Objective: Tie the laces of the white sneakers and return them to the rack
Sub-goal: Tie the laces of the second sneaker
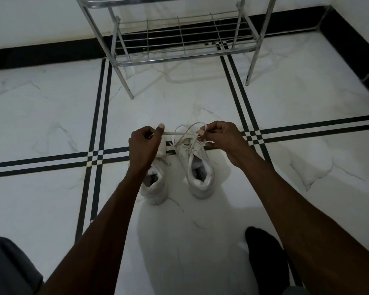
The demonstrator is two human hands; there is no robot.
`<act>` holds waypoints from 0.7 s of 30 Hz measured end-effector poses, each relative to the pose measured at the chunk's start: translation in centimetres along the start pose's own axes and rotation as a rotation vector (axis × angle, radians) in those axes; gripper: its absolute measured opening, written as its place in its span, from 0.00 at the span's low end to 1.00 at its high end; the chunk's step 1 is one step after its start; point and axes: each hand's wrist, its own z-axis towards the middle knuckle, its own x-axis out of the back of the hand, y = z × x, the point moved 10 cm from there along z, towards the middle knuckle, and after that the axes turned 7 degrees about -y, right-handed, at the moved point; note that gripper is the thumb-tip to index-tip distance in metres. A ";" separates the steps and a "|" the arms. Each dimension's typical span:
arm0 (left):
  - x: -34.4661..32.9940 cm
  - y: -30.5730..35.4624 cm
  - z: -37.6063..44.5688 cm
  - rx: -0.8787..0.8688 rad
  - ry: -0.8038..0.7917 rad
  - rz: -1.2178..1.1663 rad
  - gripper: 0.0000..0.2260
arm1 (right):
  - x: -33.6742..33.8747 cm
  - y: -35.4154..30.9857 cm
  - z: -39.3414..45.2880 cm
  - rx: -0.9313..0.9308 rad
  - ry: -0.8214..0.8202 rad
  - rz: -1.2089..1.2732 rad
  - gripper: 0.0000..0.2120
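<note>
Head view: the lace (180,135) of the right-hand sneaker (197,167) is stretched crosswise above the shoe, whose long axis runs toe-first toward the rack (179,37). One end is pinched in the closed left hand (144,145), a loop in the closed right hand (219,137). The other sneaker (156,184) sits just beside it on the floor (51,116), under the left wrist, apparently unlaced.
</note>
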 end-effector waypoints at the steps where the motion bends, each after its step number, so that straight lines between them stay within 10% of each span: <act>1: 0.0 -0.1 0.1 -0.009 -0.017 0.116 0.22 | 0.0 0.1 0.0 -0.004 0.002 0.005 0.12; 12: -8.4 1.5 -0.9 -0.323 -0.318 0.414 0.22 | -1.4 0.4 0.5 -0.013 -0.044 -0.104 0.13; 21: -7.5 1.8 -1.4 -0.254 -0.292 0.255 0.13 | -1.5 0.4 0.5 -0.009 -0.037 -0.067 0.11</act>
